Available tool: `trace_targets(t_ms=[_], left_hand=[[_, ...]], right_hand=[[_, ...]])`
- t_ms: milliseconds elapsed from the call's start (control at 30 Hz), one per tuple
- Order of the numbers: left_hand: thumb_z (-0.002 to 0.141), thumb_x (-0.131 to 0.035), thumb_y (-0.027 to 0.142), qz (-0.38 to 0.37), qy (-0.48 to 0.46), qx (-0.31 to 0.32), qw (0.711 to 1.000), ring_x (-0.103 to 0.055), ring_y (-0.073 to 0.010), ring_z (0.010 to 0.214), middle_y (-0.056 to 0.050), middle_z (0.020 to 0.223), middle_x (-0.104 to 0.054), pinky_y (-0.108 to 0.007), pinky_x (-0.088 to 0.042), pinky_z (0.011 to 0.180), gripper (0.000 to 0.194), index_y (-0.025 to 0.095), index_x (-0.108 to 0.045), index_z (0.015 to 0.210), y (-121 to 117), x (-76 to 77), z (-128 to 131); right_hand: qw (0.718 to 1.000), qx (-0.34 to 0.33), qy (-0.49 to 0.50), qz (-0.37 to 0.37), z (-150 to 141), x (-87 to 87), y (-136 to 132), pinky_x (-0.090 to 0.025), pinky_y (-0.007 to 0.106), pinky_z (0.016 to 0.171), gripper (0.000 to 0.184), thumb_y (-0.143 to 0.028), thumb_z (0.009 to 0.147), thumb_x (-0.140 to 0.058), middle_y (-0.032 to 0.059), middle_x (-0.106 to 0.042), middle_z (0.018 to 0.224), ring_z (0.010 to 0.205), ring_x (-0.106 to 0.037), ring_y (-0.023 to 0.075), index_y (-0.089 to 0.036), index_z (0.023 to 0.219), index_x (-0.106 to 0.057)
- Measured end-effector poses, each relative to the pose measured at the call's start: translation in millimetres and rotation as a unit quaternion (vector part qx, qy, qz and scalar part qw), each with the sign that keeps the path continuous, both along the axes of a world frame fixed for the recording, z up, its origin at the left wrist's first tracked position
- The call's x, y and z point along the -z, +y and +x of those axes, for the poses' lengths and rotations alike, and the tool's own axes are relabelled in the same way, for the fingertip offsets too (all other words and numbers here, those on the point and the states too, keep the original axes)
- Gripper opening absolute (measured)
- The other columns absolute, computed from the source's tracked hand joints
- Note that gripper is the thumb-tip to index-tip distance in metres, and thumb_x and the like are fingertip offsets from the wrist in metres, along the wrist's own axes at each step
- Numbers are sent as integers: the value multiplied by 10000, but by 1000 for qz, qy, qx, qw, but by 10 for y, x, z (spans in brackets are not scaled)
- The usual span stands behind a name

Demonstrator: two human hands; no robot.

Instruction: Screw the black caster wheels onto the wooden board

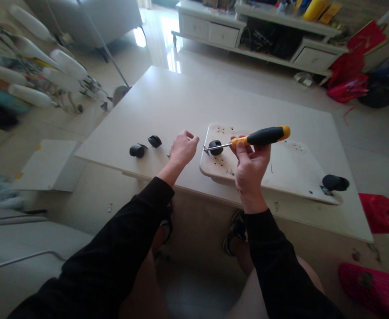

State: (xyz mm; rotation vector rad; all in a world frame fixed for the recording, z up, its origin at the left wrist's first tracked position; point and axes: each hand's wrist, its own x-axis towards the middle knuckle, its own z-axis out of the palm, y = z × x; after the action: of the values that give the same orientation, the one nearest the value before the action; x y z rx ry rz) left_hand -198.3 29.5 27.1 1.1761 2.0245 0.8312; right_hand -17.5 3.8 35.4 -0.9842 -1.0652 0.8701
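My right hand (pixel 250 165) is closed around a screwdriver (pixel 251 139) with a black and orange handle, held level with its metal tip pointing left. The tip ends beside a black caster wheel (pixel 215 147) that sits on a pale wooden board (pixel 281 170). My left hand (pixel 183 149) hovers just left of the board with its fingers curled in a pinch; what it pinches is too small to make out. A second caster (pixel 335 182) is at the board's right corner. Two loose casters (pixel 154 141) (pixel 137 150) lie on the table to the left.
The board lies on a low beige table (pixel 168 102). A white panel (pixel 46 165) lies on the floor at left. A white media cabinet (pixel 257 31) stands at the back. Red bags (pixel 347 75) and a pink basket (pixel 375 288) are at the right.
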Motion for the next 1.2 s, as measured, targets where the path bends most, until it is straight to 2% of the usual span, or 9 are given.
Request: trace_targets(t_ms=[133, 267, 433, 567, 700, 800, 1000, 1200], left_hand=[[965, -613, 352, 5, -4, -2, 1000, -737, -253, 990, -128, 1103, -785, -346, -566, 851, 243, 201, -733, 1111, -4, 3, -14], [979, -559, 289, 9, -42, 51, 998, -744, -235, 985, -104, 1128, -796, -326, -560, 853, 303, 211, -753, 1198, -3, 69, 1], [967, -494, 240, 26, -68, 92, 993, -746, -213, 1007, -85, 1181, -804, -288, -559, 861, 324, 206, -795, 1084, 17, 118, 21], [877, -561, 189, 22, -82, 111, 990, -734, -222, 1023, -90, 1131, -807, -304, -555, 885, 339, 188, -807, 1110, 5, 60, 39], [784, -641, 125, 7, -86, 137, 987, -723, -214, 1010, -113, 1226, -783, -312, -555, 877, 459, 171, -783, 1219, -35, 4, 70], [759, -718, 140, 12, -65, 155, 986, -712, -226, 1043, -129, 1261, -764, -334, -559, 910, 491, 161, -765, 1247, -59, 26, 89], [796, -803, 217, 39, -20, 161, 986, -693, -236, 1051, -118, 1195, -759, -361, -552, 943, 346, 169, -763, 1136, -84, 112, 114], [819, -796, 192, 40, -31, 146, 988, -707, -222, 990, -96, 1092, -781, -352, -547, 908, 231, 173, -762, 1046, -107, 55, 149]], right_hand=[[1000, 1, -22, 10, -24, -16, -21, -681, 423, 980, 348, -391, 879, -777, -13, -732, 1048, 1014, -799, 168, -285, 1124, -554], [1000, 7, -10, 16, -51, -29, -36, -681, 413, 953, 346, -357, 861, -792, -15, -732, 1026, 991, -801, 168, -280, 1111, -566], [1000, 16, -5, 21, -44, -45, -37, -680, 396, 929, 346, -351, 848, -806, -24, -733, 1006, 977, -804, 166, -274, 1096, -578], [999, 26, 1, 31, -28, -69, -35, -679, 392, 931, 342, -342, 847, -806, -33, -734, 1001, 975, -802, 160, -281, 1092, -576], [999, 27, 4, 37, -17, -72, -22, -676, 401, 940, 333, -310, 847, -805, -29, -744, 1003, 957, -797, 157, -276, 1089, -579], [999, 34, 4, 40, -10, -61, -11, -673, 398, 942, 328, -301, 853, -800, -29, -742, 1003, 954, -795, 154, -272, 1093, -579], [998, 39, 23, 52, 6, -82, 0, -678, 372, 926, 326, -257, 843, -806, -41, -734, 967, 948, -801, 149, -262, 1079, -582], [998, 38, 23, 54, 29, -80, 17, -687, 360, 898, 343, -272, 836, -813, -36, -740, 986, 950, -809, 153, -264, 1089, -582]])
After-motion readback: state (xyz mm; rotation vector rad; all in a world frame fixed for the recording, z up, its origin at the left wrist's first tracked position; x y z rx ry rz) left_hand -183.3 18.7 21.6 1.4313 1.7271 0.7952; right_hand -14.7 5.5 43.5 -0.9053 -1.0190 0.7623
